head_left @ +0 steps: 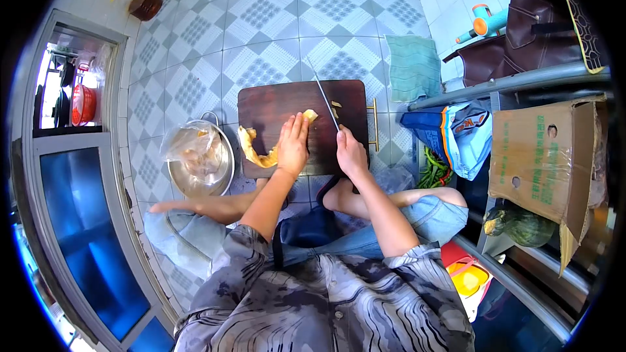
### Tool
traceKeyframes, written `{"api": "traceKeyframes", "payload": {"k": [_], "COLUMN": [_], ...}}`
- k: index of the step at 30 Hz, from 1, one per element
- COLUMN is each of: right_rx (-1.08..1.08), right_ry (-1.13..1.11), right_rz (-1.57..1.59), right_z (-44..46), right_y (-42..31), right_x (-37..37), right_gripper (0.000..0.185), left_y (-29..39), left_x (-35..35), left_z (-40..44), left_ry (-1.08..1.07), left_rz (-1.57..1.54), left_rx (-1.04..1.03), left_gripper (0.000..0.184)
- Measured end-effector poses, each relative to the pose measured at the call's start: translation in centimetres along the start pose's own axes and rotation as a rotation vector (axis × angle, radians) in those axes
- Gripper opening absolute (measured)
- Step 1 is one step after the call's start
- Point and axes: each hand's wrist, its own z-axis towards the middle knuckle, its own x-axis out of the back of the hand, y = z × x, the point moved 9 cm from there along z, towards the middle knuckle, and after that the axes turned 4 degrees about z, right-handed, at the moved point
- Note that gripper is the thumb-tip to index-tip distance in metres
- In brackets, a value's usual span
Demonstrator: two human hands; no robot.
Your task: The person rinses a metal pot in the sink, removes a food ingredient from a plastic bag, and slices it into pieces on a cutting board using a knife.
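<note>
A dark red-brown wooden board (319, 156) lies low in front of me. On it my left hand (293, 143) presses down on a pale yellow food piece (311, 116), whose tip shows past the fingers; the rest is hidden under the hand. A curved yellowish piece (251, 150) lies at the board's left side, close to my left wrist. My right hand (351, 150) is wrapped round the handle of a knife (325, 100), its long thin blade pointing forward and slightly left. Small scraps (336, 104) lie right of the blade.
A metal bowl (228, 176) holding a plastic bag (195, 150) stands left of the board. At the right are a metal rack (456, 91), green peppers (433, 171), a cardboard box (535, 150) and a dark green squash (527, 227). A teal cloth (413, 65) lies beyond.
</note>
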Motion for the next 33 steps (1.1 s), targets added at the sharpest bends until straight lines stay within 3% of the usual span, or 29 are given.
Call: {"api": "traceKeyframes", "payload": {"k": [3,7,10,12,24,33], "right_rx": [0.027,0.285,0.22,0.24,0.281,0.238], "right_ry": [-0.112,-0.117,-0.092,-0.072,-0.113,-0.085], "right_rz": [-0.116,-0.375,-0.395,-0.447,-0.506,-0.523], "right_z": [-2.1,-4.4,-4.9,-4.9,-1.1,-4.2], "right_y": [-1.9,-4.6,-4.0,-4.0,-7.0,-3.4], "right_x": [-0.3,-3.1,-3.9,-3.9,-6.3,-4.0], "right_gripper": [0.043,0.052,0.053,0.054,0.052,0.053], "left_y": [-1.4,-1.7,-1.7,-1.4,-1.9,-1.7], "left_x": [0.4,1.0,0.6,1.4,0.4,0.5], "left_z": [-0.9,-0.9,-1.0,-1.1,-1.2,-1.2], "left_ry": [0.023,-0.034,-0.074,0.018,-0.004,-0.045], "left_rz": [-0.013,-0.045,-0.084,-0.067,-0.126,-0.092], "left_rx": [-0.029,-0.04,-0.009,-0.037,-0.02,-0.01], "left_gripper": [0.057,0.059,0.055,0.047,0.048,0.05]}}
